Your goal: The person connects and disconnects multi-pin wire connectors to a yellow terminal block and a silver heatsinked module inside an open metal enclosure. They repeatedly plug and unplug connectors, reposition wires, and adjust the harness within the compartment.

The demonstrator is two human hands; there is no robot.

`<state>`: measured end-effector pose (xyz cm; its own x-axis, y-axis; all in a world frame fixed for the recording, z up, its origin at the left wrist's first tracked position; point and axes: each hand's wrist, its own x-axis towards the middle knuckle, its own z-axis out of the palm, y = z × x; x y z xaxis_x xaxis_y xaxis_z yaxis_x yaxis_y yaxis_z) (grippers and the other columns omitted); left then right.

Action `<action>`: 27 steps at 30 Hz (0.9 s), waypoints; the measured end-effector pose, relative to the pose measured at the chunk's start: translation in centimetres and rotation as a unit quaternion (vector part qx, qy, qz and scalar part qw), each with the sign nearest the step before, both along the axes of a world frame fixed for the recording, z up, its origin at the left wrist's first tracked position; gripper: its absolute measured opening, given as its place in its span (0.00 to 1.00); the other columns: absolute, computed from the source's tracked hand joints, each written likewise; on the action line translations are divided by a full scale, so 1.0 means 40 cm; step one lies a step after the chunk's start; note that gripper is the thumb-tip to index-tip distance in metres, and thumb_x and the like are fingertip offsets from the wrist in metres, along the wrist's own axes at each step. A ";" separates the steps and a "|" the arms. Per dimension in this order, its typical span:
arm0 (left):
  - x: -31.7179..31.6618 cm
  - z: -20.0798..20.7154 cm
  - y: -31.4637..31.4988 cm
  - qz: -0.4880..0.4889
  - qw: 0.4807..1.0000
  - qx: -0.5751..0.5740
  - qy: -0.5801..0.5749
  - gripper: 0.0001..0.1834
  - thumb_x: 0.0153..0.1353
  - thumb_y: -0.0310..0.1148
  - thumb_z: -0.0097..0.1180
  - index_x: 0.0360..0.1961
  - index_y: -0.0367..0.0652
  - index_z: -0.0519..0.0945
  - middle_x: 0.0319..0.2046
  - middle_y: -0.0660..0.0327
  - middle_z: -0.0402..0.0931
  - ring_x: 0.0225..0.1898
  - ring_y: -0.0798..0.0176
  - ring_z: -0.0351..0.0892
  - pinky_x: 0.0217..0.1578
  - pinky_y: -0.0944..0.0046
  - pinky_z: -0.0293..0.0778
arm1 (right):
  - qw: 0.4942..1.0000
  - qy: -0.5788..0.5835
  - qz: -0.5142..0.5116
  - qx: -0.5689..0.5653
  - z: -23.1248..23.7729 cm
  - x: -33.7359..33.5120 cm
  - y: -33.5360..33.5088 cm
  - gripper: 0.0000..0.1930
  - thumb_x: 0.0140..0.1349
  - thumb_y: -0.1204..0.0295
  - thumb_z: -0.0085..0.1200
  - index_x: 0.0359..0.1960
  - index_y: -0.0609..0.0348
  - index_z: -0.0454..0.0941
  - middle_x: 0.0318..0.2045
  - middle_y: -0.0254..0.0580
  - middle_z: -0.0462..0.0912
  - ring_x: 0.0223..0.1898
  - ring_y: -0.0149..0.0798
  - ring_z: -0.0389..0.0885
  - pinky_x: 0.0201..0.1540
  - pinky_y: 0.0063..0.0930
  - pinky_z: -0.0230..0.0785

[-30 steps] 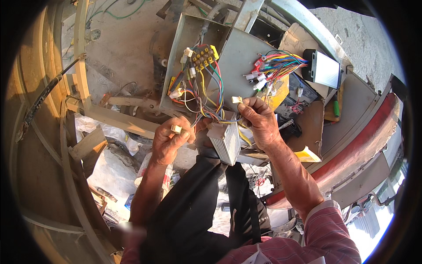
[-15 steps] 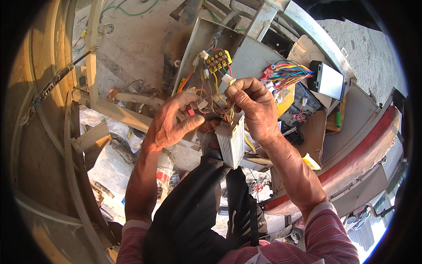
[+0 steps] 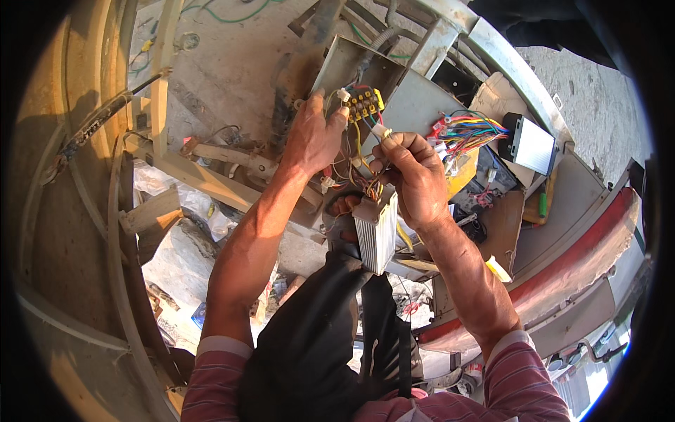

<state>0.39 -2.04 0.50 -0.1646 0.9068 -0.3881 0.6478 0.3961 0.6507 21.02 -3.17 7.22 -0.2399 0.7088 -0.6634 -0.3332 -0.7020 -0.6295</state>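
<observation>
My right hand (image 3: 416, 169) pinches a white plug connector (image 3: 380, 131) between thumb and fingertips, with wires running from it. My left hand (image 3: 313, 144) is at the left of a yellow-and-brown terminal block (image 3: 364, 103), fingers stretched out and thumb apart. Close to its thumb and fingertips is another small white connector (image 3: 343, 95); I see no firm grip on it. Below the hands, a silver finned controller box (image 3: 377, 235) stands tilted above my knee, thin coloured wires coming out of its top. A loose white connector (image 3: 327, 183) hangs beside these wires.
At the right lies a second silver box (image 3: 533, 146) with a thick bundle of coloured wires (image 3: 471, 130). Near it are a green-handled tool (image 3: 542, 204) and a cardboard piece (image 3: 500, 218). Metal frame bars (image 3: 436, 46) rise at the back; a curved panel (image 3: 84, 246) stands left.
My left hand has moved up and right, from beside the hanging connector to the terminal block. My right hand keeps its pinch on the white connector. The whole view has shifted slightly.
</observation>
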 end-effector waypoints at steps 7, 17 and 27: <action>0.011 -0.025 -0.003 0.157 0.949 -0.065 -0.264 0.27 0.81 0.47 0.47 0.70 0.39 0.76 0.63 0.54 0.80 0.62 0.58 0.78 0.66 0.56 0.71 | 1.000 0.019 -0.025 0.000 0.006 0.012 -0.018 0.07 0.76 0.70 0.57 0.47 0.61 0.80 0.42 0.40 0.87 0.40 0.33 0.87 0.44 0.27 0.80; 0.005 -0.112 0.011 0.236 0.944 -0.026 -0.228 0.19 0.76 0.36 0.57 0.61 0.37 0.83 0.49 0.54 0.88 0.49 0.64 0.83 0.52 0.61 0.78 | 0.990 0.132 -0.025 -0.047 -0.005 0.036 -0.016 0.11 0.74 0.76 0.47 0.51 0.65 0.78 0.45 0.48 0.87 0.45 0.42 0.90 0.47 0.32 0.86; 0.014 -0.207 0.026 0.147 0.972 -0.008 -0.182 0.27 0.71 0.31 0.61 0.69 0.36 0.76 0.47 0.45 0.89 0.46 0.55 0.87 0.51 0.57 0.80 | 0.990 0.139 -0.001 0.003 -0.024 0.060 -0.022 0.06 0.77 0.69 0.57 0.46 0.58 0.79 0.36 0.40 0.84 0.36 0.35 0.87 0.37 0.27 0.82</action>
